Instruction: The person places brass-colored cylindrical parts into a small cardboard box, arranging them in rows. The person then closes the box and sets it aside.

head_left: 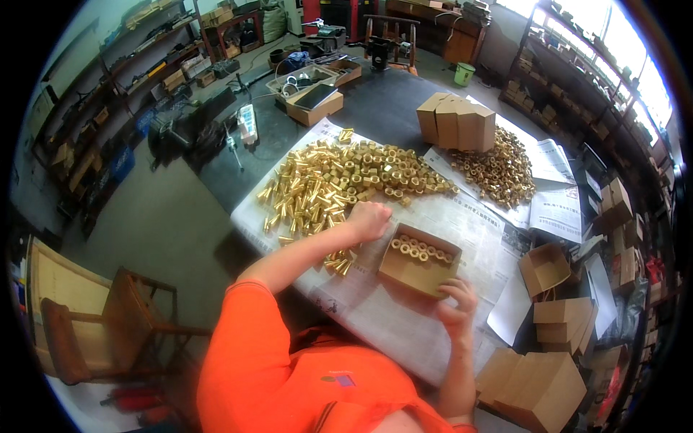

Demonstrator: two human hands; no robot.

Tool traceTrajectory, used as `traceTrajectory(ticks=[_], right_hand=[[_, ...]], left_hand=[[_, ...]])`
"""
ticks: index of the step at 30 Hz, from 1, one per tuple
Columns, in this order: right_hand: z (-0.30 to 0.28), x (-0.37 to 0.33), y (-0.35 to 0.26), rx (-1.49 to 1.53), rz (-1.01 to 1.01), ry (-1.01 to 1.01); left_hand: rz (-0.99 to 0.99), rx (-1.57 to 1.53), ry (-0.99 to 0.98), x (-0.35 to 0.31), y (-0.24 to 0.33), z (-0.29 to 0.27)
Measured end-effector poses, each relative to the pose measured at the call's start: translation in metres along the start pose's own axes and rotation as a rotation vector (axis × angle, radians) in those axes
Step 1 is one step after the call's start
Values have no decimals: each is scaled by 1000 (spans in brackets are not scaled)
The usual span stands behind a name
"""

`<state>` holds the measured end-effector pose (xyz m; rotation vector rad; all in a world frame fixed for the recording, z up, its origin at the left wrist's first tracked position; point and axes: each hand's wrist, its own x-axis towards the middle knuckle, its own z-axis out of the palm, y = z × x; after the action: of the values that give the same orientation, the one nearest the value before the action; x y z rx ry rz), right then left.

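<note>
Newspaper [473, 234] covers much of our tabletop [390, 90]. Open carton [413, 276] sits toward near edge, brass nuts [423, 249] rowed inside. Left hand [371, 221] curls beside brass pile [346, 173]; we cannot tell whether fingers grip anything. Right hand [458, 307], fingers apart, at carton's near right corner.

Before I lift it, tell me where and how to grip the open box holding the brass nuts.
Probably the left and right walls, toward their far ends, from both sides: the open box sits mouth-up with straight facing walls, and the brass nuts crowd its far half.
</note>
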<state>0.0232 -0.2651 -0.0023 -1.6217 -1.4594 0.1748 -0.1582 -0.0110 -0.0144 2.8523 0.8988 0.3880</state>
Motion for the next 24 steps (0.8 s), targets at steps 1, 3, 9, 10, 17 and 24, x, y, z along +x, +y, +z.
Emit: traceTrajectory(ticks=[1, 3, 9, 10, 17, 24], right_hand=[[0, -1, 0, 0, -1, 1], [-1, -3, 2, -14, -18, 12], [4, 1, 9, -21, -56, 34], [4, 0, 12, -28, -73, 22], [2, -5, 5, -15, -8, 48], [2, -4, 12, -6, -38, 46]], left_hand=[[-2, -11, 4, 0, 0, 2], [-7, -33, 17, 1, 0, 5], [-23, -28, 17, -1, -11, 8], [-21, -51, 12, -4, -7, -3], [110, -507, -15, -8, 57, -45], [287, -224, -150, 5, 120, 5]])
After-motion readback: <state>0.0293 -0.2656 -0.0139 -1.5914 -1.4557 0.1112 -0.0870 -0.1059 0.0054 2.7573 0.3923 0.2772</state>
